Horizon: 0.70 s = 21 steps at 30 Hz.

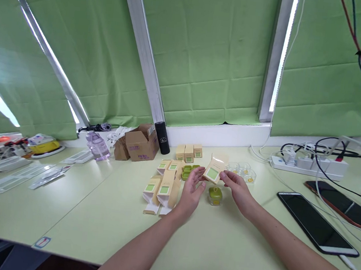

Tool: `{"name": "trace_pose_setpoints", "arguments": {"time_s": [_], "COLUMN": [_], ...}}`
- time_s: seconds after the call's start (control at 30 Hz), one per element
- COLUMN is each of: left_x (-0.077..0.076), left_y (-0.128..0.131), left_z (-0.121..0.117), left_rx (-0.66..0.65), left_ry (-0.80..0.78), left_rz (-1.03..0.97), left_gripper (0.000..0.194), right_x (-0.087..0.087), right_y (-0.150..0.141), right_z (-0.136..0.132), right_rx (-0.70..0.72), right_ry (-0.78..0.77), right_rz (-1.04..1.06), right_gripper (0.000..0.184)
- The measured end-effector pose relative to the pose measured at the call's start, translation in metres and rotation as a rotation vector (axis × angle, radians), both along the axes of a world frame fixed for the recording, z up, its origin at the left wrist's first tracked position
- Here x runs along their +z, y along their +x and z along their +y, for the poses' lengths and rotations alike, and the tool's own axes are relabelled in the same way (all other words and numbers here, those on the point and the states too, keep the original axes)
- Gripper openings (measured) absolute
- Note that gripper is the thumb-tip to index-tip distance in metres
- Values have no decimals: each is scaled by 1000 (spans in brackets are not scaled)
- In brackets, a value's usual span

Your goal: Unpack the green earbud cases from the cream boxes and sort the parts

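Observation:
Both my hands hold one small tan carton [213,171] with a green label, raised a little above the pale green table [101,212]. My left hand [191,190] pinches its left edge; my right hand [237,189] pinches its right edge. Under the carton a small green-lidded jar [215,195] stands on the table. Left of my left hand lie several flat tan cartons [162,189]. Behind them are green lids [189,170] and three folded cartons [189,152]. Clear little jars [243,171] stand behind my right hand.
A brown cardboard box [139,145], a black cylinder [162,138] and a purple bottle [97,145] stand at the back. A power strip [309,165] with cables and two phones [316,223] lie at the right. Plastic packets [18,176] lie at the left.

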<state>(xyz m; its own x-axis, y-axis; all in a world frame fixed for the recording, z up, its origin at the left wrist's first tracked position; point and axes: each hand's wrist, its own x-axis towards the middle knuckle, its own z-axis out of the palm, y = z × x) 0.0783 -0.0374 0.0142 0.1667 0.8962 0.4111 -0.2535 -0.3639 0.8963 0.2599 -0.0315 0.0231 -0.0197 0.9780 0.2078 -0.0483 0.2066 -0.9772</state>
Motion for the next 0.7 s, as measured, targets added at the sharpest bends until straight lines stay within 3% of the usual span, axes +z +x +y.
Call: {"name": "trace_pose_setpoints", "arguments": {"time_s": [0.47, 0.7], "left_x": [3, 18], "left_y": [9, 15], "left_z": [4, 10], "left_rx": [93, 108], "left_ry": [49, 39], "left_rz": [94, 106], "left_gripper": [35, 35], "right_x": [-7, -4], "right_y": [0, 4], "right_z": [6, 8], "right_rx": [8, -12], "right_ry": [61, 71], "right_rz": [-23, -13], "right_gripper": [59, 60]}}
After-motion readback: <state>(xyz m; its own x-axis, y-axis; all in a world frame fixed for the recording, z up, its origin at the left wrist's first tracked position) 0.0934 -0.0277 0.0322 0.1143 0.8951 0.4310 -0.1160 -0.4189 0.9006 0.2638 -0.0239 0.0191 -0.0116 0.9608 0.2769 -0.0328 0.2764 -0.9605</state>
